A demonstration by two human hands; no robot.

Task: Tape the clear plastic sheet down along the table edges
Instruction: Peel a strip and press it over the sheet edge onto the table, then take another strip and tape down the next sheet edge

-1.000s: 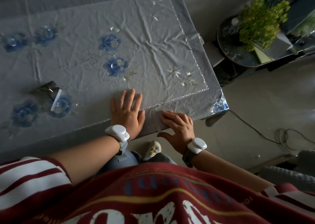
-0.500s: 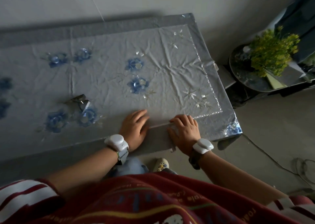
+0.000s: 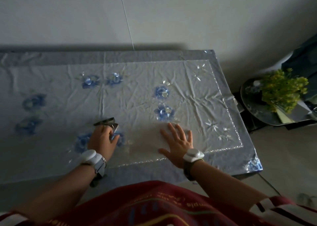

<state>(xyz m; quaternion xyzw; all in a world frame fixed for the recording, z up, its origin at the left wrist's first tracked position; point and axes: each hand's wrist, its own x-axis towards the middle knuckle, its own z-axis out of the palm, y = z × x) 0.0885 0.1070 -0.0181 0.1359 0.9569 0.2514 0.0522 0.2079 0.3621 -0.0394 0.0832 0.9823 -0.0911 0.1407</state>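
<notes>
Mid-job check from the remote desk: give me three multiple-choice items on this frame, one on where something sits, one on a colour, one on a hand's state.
1. Where is the left hand?
A. on the tape roll, out on the sheet
B. at the far right corner
C. off the table

2. What colour are the flowers under the clear plastic sheet?
A. red
B. blue
C. yellow

3. How is the right hand?
A. clenched in a fist
B. pinching a tape strip
C. flat with fingers spread

Answers:
1. A, the fingers curl around the dark roll, left of the table's centre.
2. B, every bloom on the tabletop shows blue.
3. C, the palm faces down on the sheet and holds nothing.
</notes>
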